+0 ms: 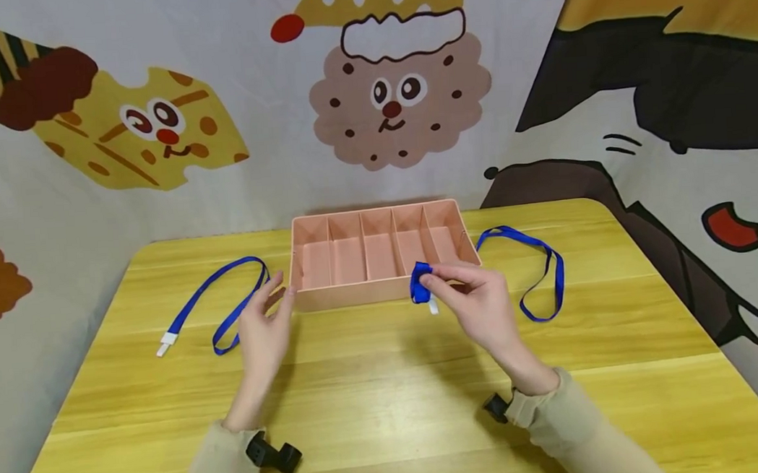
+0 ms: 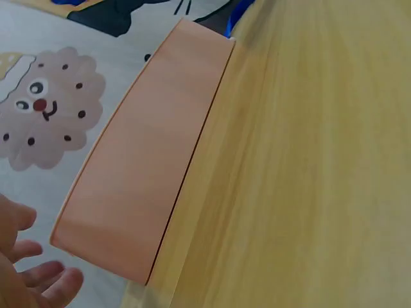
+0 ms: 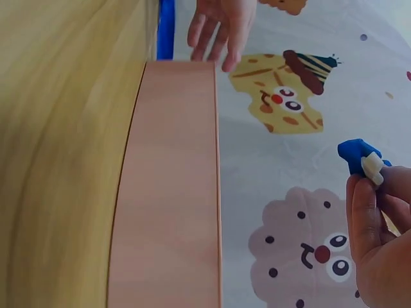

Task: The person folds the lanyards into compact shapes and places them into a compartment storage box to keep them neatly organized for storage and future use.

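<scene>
Between its thumb and fingers my right hand [image 1: 477, 303] pinches a blue lanyard [image 1: 421, 283], gathered into a small bundle with its white clip [image 1: 433, 306] sticking out below. The bundle is held up in front of the pink compartment box [image 1: 356, 293], toward that box's right end. In the right wrist view the white clip [image 3: 372, 168] shows against the blue strap. Near the box's left front corner, my left hand [image 1: 266, 334] is raised with its fingers apart and nothing in them. The box's compartments look bare in the head view.
A blue lanyard [image 1: 190, 300] with a white clip lies looped on the wooden table [image 1: 364, 411] left of the box. Another blue lanyard [image 1: 561, 283] lies to the right, partly behind the box. A cartoon-printed cloth [image 1: 269, 149] hangs behind the table.
</scene>
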{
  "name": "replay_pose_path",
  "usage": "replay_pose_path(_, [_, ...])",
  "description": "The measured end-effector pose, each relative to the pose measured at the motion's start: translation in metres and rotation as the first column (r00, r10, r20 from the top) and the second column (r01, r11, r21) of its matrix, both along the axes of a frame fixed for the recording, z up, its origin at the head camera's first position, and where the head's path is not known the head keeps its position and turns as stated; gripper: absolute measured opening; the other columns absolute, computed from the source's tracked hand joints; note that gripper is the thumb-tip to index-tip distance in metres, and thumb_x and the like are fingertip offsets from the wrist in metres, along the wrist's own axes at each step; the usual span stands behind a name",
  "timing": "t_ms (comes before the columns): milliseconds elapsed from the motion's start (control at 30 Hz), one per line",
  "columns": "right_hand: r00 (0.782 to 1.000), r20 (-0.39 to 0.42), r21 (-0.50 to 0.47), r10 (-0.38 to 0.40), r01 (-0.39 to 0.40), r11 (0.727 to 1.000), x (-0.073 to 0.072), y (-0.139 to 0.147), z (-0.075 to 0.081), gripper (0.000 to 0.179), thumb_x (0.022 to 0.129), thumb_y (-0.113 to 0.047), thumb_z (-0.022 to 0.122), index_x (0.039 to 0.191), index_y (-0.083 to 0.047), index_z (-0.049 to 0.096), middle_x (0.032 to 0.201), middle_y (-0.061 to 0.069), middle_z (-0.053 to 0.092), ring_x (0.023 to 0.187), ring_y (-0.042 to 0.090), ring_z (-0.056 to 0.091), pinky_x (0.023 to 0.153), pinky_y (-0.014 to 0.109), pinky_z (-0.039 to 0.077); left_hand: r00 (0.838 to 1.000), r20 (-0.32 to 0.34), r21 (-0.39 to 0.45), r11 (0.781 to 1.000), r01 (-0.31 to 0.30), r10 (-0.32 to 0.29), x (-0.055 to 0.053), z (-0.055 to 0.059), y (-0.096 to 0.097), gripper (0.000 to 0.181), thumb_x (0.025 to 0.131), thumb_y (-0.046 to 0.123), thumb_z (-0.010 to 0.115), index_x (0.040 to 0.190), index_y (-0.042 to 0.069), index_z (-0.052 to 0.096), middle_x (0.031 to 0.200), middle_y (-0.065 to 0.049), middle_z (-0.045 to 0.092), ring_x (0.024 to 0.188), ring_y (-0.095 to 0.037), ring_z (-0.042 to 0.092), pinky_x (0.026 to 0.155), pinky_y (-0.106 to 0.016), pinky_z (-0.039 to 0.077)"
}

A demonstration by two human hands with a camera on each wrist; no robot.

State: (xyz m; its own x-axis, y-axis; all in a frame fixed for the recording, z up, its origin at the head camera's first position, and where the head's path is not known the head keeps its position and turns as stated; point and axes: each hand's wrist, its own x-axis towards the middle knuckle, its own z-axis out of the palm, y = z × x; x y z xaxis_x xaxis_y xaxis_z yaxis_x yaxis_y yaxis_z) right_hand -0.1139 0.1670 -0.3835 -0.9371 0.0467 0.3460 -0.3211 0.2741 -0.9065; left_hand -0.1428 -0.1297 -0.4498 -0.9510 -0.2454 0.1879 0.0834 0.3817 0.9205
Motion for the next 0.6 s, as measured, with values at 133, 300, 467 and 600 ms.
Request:
replay_pose_path(133, [0.999, -0.038, 0.082, 0.008, -0.005, 0.997, -0.007, 0.007, 0.003, 0.011, 0.092, 0.003, 0.076, 0.101, 0.006, 0.081, 0.101, 0.028, 0.078, 0.081, -0.007, 0.069, 0.070, 0.013, 0.058, 0.998, 0.067, 0.049, 0.999, 0.009, -0.012, -0.008, -0.006, -0.002, 0.036, 0.105, 0.014, 0.065, 0.139, 0.003, 0.067, 0.139, -0.019, 0.070, 0.120, -0.041, 0.072, 0.082, 0.003, 0.045])
replay_pose_path(300, [0.998, -0.063, 0.155, 0.030, -0.019, 0.988, -0.015, 0.016, 0.010, 0.009, 0.093, 0.001, 0.076, 0.099, 0.004, 0.082, 0.097, 0.026, 0.078, 0.079, -0.007, 0.067, 0.067, 0.012, 0.057, 0.996, 0.084, 0.065, 0.998, -0.007, 0.002, -0.012, -0.007, -0.005, 0.033, 0.103, 0.012, 0.067, 0.134, 0.006, 0.071, 0.134, -0.018, 0.073, 0.117, -0.040, 0.073, 0.079, 0.001, 0.048])
replay_pose_path(467, [0.996, -0.080, 0.241, 0.023, -0.003, 0.971, -0.029, 0.029, 0.016, 0.009, 0.093, 0.000, 0.077, 0.098, 0.004, 0.082, 0.096, 0.025, 0.080, 0.076, -0.008, 0.065, 0.064, 0.010, 0.054, 0.994, 0.104, 0.109, 0.994, 0.017, -0.028, -0.014, -0.006, -0.005, 0.033, 0.102, 0.010, 0.068, 0.134, 0.005, 0.071, 0.135, -0.019, 0.073, 0.103, -0.015, 0.076, 0.077, -0.004, 0.055])
replay_pose_path(600, [0.998, -0.057, 0.328, 0.003, 0.016, 0.945, -0.043, 0.040, 0.021, 0.013, 0.094, -0.005, 0.077, 0.103, 0.003, 0.082, 0.101, 0.024, 0.081, 0.074, -0.009, 0.065, 0.065, 0.008, 0.053, 0.991, 0.125, 0.165, 0.986, 0.025, -0.046, -0.014, -0.006, -0.005, 0.034, 0.101, 0.008, 0.068, 0.135, 0.004, 0.070, 0.137, -0.021, 0.071, 0.087, 0.013, 0.066, 0.076, -0.009, 0.058])
